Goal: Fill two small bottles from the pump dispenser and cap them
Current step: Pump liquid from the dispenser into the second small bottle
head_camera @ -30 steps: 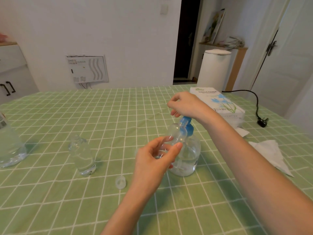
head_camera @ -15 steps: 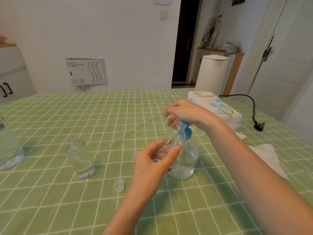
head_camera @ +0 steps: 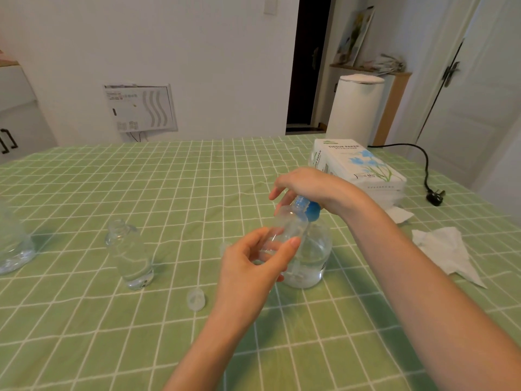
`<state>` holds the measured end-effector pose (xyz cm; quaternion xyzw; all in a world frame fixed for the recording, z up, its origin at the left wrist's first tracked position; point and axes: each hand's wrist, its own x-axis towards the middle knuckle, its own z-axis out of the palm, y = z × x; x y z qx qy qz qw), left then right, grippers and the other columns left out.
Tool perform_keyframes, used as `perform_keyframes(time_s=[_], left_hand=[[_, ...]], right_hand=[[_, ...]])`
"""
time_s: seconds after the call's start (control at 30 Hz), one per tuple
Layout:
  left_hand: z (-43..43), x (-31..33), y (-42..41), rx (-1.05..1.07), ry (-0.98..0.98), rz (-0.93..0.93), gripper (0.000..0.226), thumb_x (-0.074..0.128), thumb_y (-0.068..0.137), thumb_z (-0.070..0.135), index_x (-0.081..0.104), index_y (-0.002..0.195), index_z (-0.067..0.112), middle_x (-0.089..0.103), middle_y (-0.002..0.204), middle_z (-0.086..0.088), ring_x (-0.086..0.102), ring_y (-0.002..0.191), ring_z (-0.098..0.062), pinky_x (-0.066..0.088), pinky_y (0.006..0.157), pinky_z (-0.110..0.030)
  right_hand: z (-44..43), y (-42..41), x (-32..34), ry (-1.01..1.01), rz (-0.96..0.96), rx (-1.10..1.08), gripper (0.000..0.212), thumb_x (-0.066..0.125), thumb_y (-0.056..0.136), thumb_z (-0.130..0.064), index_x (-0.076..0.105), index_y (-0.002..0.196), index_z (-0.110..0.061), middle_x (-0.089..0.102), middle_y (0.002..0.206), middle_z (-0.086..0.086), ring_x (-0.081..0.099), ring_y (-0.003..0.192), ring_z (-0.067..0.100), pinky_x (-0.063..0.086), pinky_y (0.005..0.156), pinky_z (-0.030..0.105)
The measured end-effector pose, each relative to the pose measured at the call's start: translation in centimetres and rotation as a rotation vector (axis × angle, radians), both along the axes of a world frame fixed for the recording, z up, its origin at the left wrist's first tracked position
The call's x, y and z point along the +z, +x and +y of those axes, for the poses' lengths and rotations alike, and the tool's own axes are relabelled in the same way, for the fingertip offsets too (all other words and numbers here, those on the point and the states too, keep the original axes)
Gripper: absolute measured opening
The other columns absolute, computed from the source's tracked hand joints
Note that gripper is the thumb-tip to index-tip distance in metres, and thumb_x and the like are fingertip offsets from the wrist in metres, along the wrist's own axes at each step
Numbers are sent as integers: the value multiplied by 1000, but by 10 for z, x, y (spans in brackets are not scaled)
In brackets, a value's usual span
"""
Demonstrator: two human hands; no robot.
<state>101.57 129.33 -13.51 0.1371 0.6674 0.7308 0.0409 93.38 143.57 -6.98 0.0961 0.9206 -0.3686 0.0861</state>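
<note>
Green checked cloth covers the tabletop [head_camera: 84,320], with open room at its near-left. Left hand [head_camera: 253,266] holds a small bottle [head_camera: 290,224] tilted under the pump dispenser [head_camera: 310,249]; right hand [head_camera: 307,187] presses the blue pump, grip half-closed. Second bottle [head_camera: 129,255] and loose cap [head_camera: 195,299] stand left, tissue pack [head_camera: 358,167] far right.

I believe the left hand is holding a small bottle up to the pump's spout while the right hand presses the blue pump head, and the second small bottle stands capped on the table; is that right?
Not quite: in the head view the second small bottle stands uncapped, its mouth open, with a loose cap on the tablecloth nearby. The rest holds: left hand holds the bottle, right hand on the pump head.
</note>
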Motion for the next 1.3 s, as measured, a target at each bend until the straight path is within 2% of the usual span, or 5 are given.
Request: perform_keyframes(time_s=[0.17,0.43,0.57,0.83,1.3], left_hand=[[0,-1,-1,17,-16,-3,21,72,73,28,69,93,24,70,73,-2,59,53,-2,44,45,-10],[3,2,-2,11,20,-8,21,72,70,33,69,90,29,71,75,5,61,55,-4,46,48,-12],[2,1,-2,22,18,-11,20,73,71,30,69,91,27,71,73,4,61,55,-5,48,49,-13],[2,1,-2,13,9,-9,22,72,72,30,69,93,26,70,71,3,60,56,-4,47,49,-12],[3,1,0,15,24,-22,17,73,72,28,70,89,27,69,68,4,61,55,-4,47,48,-12]], right_hand=[[0,1,-1,19,1,5,31,42,94,-30,70,101,-19,57,129,11,58,109,31,45,91,39],[-1,1,16,98,30,3,31,42,94,-41,65,101,-21,64,116,8,57,107,26,45,83,38],[-4,3,13,62,22,2,22,46,92,-35,64,86,-24,64,114,9,59,104,26,45,73,35],[-2,5,8,-40,33,23,22,49,91,-28,68,97,-17,73,101,13,66,86,24,48,89,40],[-4,7,14,57,42,31,27,45,93,-38,65,99,-21,69,108,8,61,104,26,46,93,43]])
